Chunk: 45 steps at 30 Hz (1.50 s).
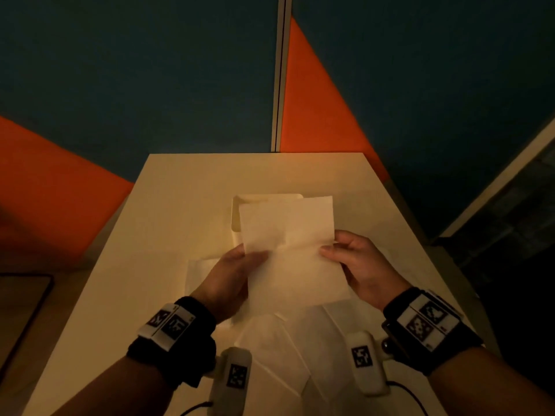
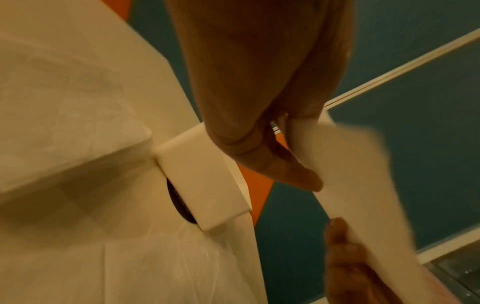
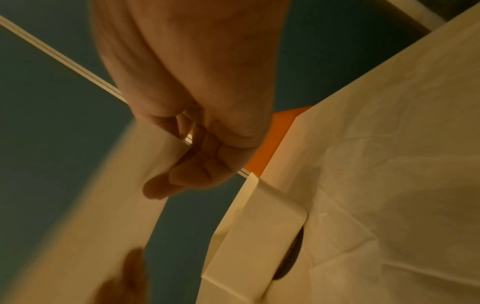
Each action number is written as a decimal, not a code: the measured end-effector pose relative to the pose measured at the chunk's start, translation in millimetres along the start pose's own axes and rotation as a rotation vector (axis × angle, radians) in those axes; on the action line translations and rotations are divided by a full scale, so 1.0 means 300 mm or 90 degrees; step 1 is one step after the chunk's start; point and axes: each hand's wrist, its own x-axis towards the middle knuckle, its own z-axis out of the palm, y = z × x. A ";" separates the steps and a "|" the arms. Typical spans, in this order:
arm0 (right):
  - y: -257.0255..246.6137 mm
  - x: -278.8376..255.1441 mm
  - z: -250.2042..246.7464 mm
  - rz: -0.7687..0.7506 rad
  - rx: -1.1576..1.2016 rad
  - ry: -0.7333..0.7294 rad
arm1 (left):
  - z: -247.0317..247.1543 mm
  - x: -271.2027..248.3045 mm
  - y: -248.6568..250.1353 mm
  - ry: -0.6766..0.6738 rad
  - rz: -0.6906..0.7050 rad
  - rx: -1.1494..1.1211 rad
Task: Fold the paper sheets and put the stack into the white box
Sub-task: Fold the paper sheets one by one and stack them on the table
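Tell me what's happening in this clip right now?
A person is holding one paper sheet up off the table, the left hand gripping its left edge and the right hand pinching its right edge, apparently mid-fold. More sheets lie spread on the table beneath the hands. The white box sits just beyond, partly hidden behind the raised sheet; whether anything is in it cannot be seen.
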 end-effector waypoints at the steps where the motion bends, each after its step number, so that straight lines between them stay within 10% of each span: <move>1: -0.005 0.000 -0.006 0.000 0.009 0.000 | -0.003 0.000 0.004 0.007 0.010 0.021; 22: -0.087 0.024 0.033 -0.013 -0.209 -0.243 | -0.008 -0.012 0.082 -0.238 -0.012 0.356; 28: -0.037 0.065 0.007 0.028 -0.153 -0.120 | -0.036 -0.015 0.065 -0.014 0.032 0.264; 31: 0.057 0.104 -0.056 0.052 -0.366 -0.020 | -0.103 -0.013 0.050 0.117 0.056 0.219; 37: 0.205 0.093 -0.079 0.081 -0.962 -0.177 | -0.286 -0.003 -0.052 0.283 0.057 0.418; 45: 0.262 0.081 -0.047 -0.017 -1.112 -0.253 | -0.378 -0.007 -0.113 0.335 0.011 0.604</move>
